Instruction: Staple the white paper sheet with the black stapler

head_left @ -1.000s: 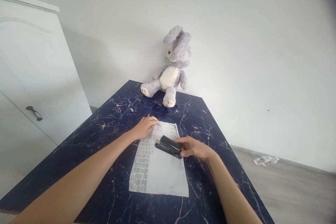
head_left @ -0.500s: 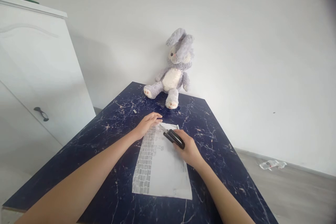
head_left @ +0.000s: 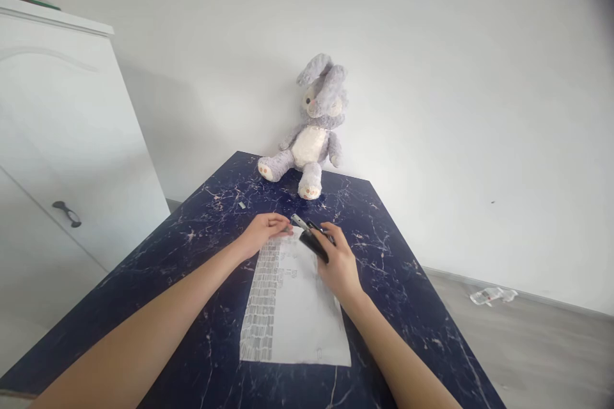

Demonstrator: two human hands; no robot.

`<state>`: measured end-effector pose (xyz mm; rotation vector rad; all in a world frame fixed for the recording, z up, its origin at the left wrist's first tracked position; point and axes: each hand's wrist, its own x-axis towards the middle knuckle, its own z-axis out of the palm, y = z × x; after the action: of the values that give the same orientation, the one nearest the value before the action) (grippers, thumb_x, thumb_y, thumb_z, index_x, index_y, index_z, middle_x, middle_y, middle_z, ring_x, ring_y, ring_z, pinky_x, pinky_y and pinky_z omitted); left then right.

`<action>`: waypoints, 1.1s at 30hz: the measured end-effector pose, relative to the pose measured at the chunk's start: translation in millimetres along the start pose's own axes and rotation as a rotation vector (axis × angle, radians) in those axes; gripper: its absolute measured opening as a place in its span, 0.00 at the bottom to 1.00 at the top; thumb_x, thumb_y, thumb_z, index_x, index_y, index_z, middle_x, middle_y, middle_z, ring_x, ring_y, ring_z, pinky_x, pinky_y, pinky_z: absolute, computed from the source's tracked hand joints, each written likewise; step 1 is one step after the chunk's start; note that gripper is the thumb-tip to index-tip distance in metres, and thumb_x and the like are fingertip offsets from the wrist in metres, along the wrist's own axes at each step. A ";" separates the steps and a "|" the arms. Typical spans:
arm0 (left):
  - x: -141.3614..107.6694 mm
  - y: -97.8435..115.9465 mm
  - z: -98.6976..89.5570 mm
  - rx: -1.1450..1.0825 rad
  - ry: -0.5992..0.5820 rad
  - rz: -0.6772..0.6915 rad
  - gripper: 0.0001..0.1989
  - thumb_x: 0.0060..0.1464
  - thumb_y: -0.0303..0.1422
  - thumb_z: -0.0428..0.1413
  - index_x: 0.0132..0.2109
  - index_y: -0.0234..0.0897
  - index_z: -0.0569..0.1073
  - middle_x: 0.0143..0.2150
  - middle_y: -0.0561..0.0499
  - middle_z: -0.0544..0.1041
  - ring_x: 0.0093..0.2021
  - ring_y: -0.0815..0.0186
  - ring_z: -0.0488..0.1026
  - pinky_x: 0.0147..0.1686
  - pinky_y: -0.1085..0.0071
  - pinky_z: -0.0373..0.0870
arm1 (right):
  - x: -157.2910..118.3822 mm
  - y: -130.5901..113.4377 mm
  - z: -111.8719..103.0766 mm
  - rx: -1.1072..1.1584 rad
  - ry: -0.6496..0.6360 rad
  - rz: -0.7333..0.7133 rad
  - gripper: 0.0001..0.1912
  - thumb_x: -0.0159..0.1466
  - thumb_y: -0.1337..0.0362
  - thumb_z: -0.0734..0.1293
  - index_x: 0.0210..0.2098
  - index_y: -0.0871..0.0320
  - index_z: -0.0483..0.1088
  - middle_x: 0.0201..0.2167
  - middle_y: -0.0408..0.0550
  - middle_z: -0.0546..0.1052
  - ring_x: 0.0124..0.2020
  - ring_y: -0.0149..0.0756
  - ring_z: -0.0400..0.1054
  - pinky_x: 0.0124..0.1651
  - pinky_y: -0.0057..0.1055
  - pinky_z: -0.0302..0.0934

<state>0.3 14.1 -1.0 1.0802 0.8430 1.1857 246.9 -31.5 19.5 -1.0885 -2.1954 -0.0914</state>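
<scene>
My right hand (head_left: 339,263) is wrapped round a black stapler (head_left: 314,246), whose metal arm points up and to the left over the far edge of a printed sheet of paper (head_left: 307,319). The stapler's jaws are apart. At the sheet's far left corner, my left hand (head_left: 263,234) pinches the paper between thumb and fingers. A band of dense grey print runs down the sheet's left side. Whether several sheets lie stacked cannot be made out.
A lilac plush rabbit (head_left: 311,134) sits at the far end of the dark blue marbled table (head_left: 201,281), against the wall. A small pale strip (head_left: 242,205) lies left of it. At left stands a white cabinet (head_left: 71,121); a crumpled clear plastic piece (head_left: 493,296) lies on the floor.
My right hand has turned the stapler, and its metal arm now shows raised from the black part. My left fingers have drawn in at the paper's corner. The view has shifted slightly.
</scene>
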 end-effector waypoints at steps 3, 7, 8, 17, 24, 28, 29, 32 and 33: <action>7.8 0.6 -11.7 -0.106 0.195 0.173 0.18 0.49 0.42 0.69 0.41 0.32 0.81 0.46 0.41 0.83 0.51 0.54 0.79 0.63 0.53 0.66 | -0.4 0.5 -4.5 0.333 -0.103 0.174 0.10 0.61 0.71 0.67 0.43 0.57 0.73 0.42 0.50 0.76 0.39 0.41 0.72 0.41 0.34 0.67; 7.1 5.8 -15.2 -0.110 0.166 0.271 0.21 0.49 0.39 0.70 0.48 0.33 0.81 0.53 0.39 0.80 0.59 0.50 0.74 0.66 0.52 0.62 | -4.7 -4.9 -6.6 0.456 -0.326 0.217 0.03 0.59 0.69 0.70 0.33 0.58 0.71 0.29 0.42 0.73 0.30 0.35 0.67 0.34 0.30 0.60; 4.6 7.3 -12.4 -0.088 0.139 0.293 0.22 0.50 0.39 0.69 0.50 0.33 0.80 0.55 0.39 0.79 0.59 0.50 0.74 0.65 0.52 0.63 | -5.6 -6.0 -6.2 0.456 -0.354 0.210 0.03 0.59 0.68 0.70 0.32 0.58 0.71 0.29 0.42 0.73 0.30 0.35 0.67 0.34 0.30 0.59; -28.1 19.9 30.8 0.475 -0.182 0.344 0.22 0.65 0.44 0.55 0.61 0.39 0.69 0.47 0.42 0.83 0.42 0.57 0.82 0.37 0.66 0.77 | -4.5 -5.1 -5.0 0.291 0.097 -0.073 0.21 0.68 0.62 0.69 0.60 0.51 0.68 0.52 0.54 0.74 0.50 0.47 0.69 0.52 0.46 0.64; -41.3 18.0 48.4 0.764 -0.321 0.530 0.15 0.67 0.41 0.53 0.57 0.42 0.70 0.51 0.46 0.80 0.49 0.60 0.79 0.51 0.64 0.73 | -10.9 -7.3 -2.2 0.199 0.224 -0.292 0.25 0.68 0.73 0.67 0.61 0.45 0.69 0.44 0.49 0.79 0.42 0.40 0.71 0.45 0.41 0.66; -41.3 11.3 46.6 0.862 -0.253 0.631 0.19 0.64 0.42 0.57 0.57 0.41 0.69 0.50 0.45 0.80 0.50 0.59 0.79 0.52 0.63 0.72 | -10.2 -3.3 -4.1 0.185 0.242 -0.289 0.22 0.67 0.74 0.66 0.57 0.48 0.73 0.42 0.50 0.78 0.40 0.40 0.71 0.43 0.40 0.67; -39.3 10.0 41.8 0.900 -0.172 0.677 0.18 0.63 0.42 0.58 0.56 0.41 0.69 0.48 0.46 0.81 0.49 0.60 0.79 0.52 0.64 0.72 | -8.7 1.8 -4.5 0.183 0.255 -0.260 0.20 0.68 0.74 0.65 0.54 0.49 0.74 0.41 0.50 0.78 0.40 0.41 0.71 0.43 0.40 0.67; -28.1 9.7 14.4 1.099 0.279 0.728 0.09 0.66 0.38 0.53 0.49 0.40 0.72 0.40 0.49 0.81 0.41 0.62 0.79 0.48 0.66 0.73 | -3.7 35.1 -6.5 0.142 0.287 -0.076 0.14 0.68 0.72 0.63 0.47 0.52 0.77 0.39 0.51 0.77 0.40 0.41 0.71 0.44 0.40 0.67; -23.0 10.6 1.7 1.185 0.446 0.673 0.09 0.67 0.36 0.50 0.48 0.40 0.73 0.39 0.48 0.81 0.40 0.61 0.79 0.48 0.65 0.73 | -3.1 51.9 -7.4 0.116 0.280 0.013 0.13 0.68 0.71 0.62 0.44 0.53 0.78 0.38 0.51 0.76 0.40 0.41 0.71 0.45 0.39 0.67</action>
<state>-5.8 -8.5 8.9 2.2212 1.7127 1.5170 290.0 -2.4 11.7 -0.9632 -1.9186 -0.1026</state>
